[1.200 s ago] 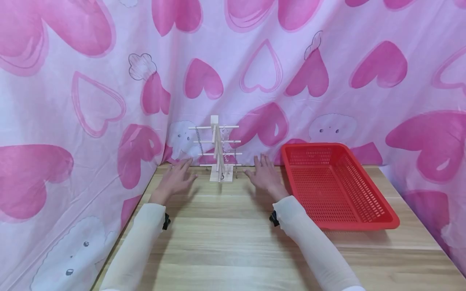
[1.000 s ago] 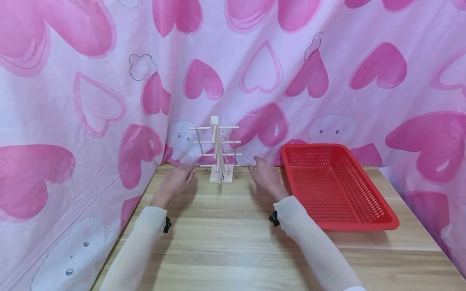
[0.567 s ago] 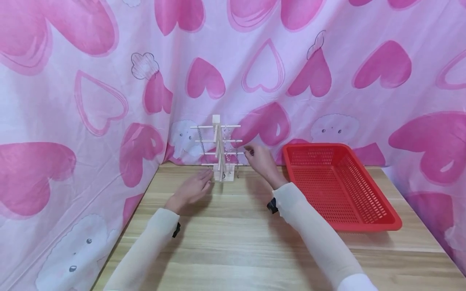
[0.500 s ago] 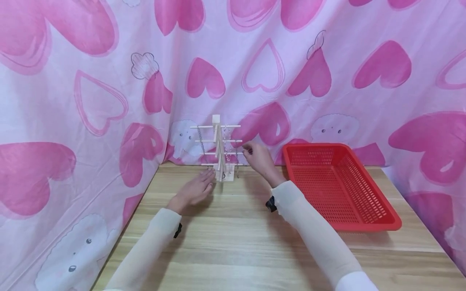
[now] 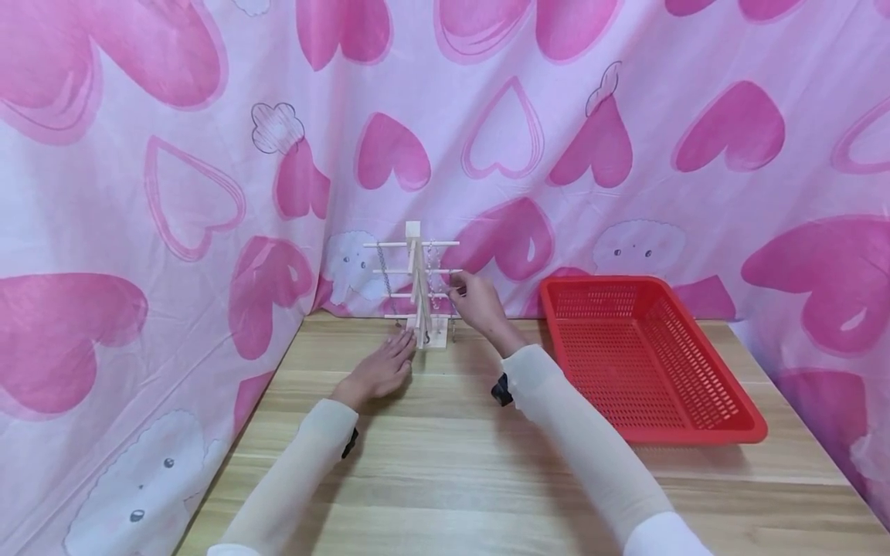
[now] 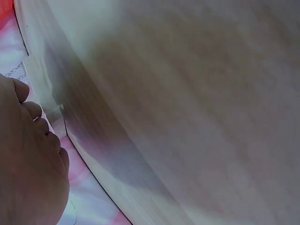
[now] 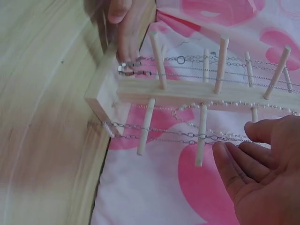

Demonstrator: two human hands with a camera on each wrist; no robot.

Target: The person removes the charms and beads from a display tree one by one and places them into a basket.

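Note:
A pale wooden jewelry stand (image 5: 418, 289) with rows of thin pegs stands at the back of the table. Metal chain necklaces (image 7: 161, 129) hang from its pegs; in the right wrist view one strand carries small pearl-like beads. My left hand (image 5: 378, 372) has its fingers extended against the stand's base (image 7: 101, 96) at its left side. At the stand's right side is my right hand (image 5: 480, 301), with thumb and fingers around a hanging chain. A gap shows between its thumb (image 7: 260, 129) and fingertips in the right wrist view, without a plain pinch.
To the right on the wooden table (image 5: 431, 479) is a red perforated plastic basket (image 5: 751, 427). A pink heart-patterned cloth (image 5: 514, 46) hangs behind the stand and along the left side. Several other pegs stick out close to my right hand.
From beside the stand, my left hand has moved right to its base. My right hand has risen and moved left to the chain on the right pegs. The basket stays put.

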